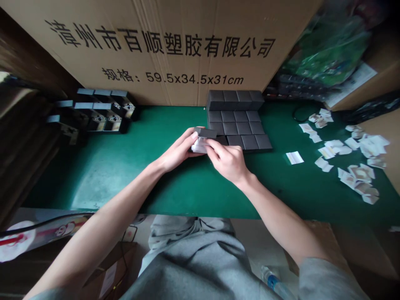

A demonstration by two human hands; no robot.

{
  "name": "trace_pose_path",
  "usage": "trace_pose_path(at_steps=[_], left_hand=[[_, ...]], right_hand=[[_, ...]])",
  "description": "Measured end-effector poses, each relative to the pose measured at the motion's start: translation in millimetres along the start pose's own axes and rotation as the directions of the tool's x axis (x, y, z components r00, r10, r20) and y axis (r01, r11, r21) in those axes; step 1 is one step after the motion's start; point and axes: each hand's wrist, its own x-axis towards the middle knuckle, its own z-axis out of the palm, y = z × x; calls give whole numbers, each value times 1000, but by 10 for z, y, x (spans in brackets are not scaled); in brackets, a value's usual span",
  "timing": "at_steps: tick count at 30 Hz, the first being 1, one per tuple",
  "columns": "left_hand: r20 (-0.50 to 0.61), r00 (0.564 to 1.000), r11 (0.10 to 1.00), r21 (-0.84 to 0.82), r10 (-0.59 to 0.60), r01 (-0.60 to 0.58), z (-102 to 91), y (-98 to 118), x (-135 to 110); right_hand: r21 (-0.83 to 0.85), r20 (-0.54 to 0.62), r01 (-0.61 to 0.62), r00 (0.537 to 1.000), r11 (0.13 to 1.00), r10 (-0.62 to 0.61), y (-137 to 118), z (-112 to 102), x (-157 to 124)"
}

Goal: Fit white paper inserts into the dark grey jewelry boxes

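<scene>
My left hand [178, 152] and my right hand [226, 160] meet over the middle of the green table [125, 166]. Together they grip a small dark grey box [205, 132] with a white piece [199, 146] under it, pinched between the fingers of both hands. Just behind and to the right stands a stepped stack of identical dark grey boxes [237, 118].
A large printed cardboard carton [175, 46] walls the back of the table. Open black boxes with small items [103, 112] sit at the back left. Several folded paper slips [353, 160] lie scattered at the right, one slip [294, 157] nearer the stack. A plastic bottle [275, 283] lies by my lap.
</scene>
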Motion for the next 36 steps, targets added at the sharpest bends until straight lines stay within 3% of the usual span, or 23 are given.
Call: trace_pose_path(at_steps=[7, 11, 17, 26, 30, 36], left_hand=[[61, 991, 962, 242, 118, -130, -36, -7, 0], [56, 991, 964, 230, 121, -131, -13, 10, 4], [6, 999, 978, 203, 43, -43, 36, 61, -34], [14, 1000, 990, 136, 28, -29, 13, 25, -40], [20, 1000, 997, 81, -18, 17, 23, 35, -40], [55, 999, 993, 119, 4, -10, -1, 18, -32]], right_hand=[[29, 148, -84, 986, 996, 79, -21, -52, 13], [20, 225, -91, 971, 996, 85, -38, -98, 41], [-26, 268, -61, 961, 998, 66, -53, -110, 54], [-82, 448, -54, 890, 995, 85, -104, -186, 94], [-144, 466, -27, 880, 989, 92, -108, -166, 78], [-170, 428, -46, 896, 984, 116, -118, -138, 63]])
